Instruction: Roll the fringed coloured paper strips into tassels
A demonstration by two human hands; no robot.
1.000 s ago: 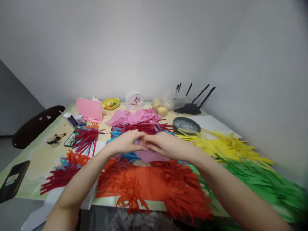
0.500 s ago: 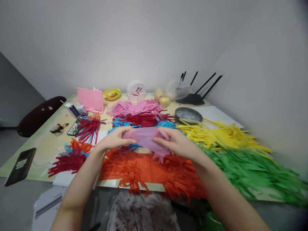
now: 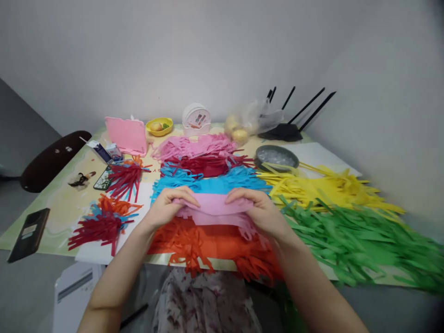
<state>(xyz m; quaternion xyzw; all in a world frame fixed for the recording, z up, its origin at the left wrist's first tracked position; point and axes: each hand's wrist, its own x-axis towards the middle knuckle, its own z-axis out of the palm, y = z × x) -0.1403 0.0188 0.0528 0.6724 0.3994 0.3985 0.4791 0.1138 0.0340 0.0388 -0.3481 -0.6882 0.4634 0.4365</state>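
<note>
Between my two hands a pink fringed paper sheet (image 3: pixel 217 217) is stretched, folded over along its top edge. My left hand (image 3: pixel 170 206) pinches its left end, and my right hand (image 3: pixel 258 209) grips the right end, where cut strips hang down. Below it lies an orange fringed sheet (image 3: pixel 217 240), its strips spilling over the table's front edge. Just beyond my fingers is a blue fringed sheet (image 3: pixel 215 184). Behind that come a dark red fringed sheet (image 3: pixel 210 166) and a pile of pink fringed sheets (image 3: pixel 197 145).
Yellow fringed sheets (image 3: pixel 319 189) and green ones (image 3: pixel 364 243) cover the right side, near a grey bowl (image 3: pixel 276 158). Multicoloured tassels (image 3: pixel 104 222), a phone (image 3: pixel 103 179) and a dark case (image 3: pixel 29 234) lie left. At the back stand a pink tablet case (image 3: pixel 126 135) and a black router (image 3: pixel 282 132).
The pink sheet, twisted and hanging to the right before, is now spread straight between my hands. Its top edge is folded over. My right hand has turned and lowered slightly.
</note>
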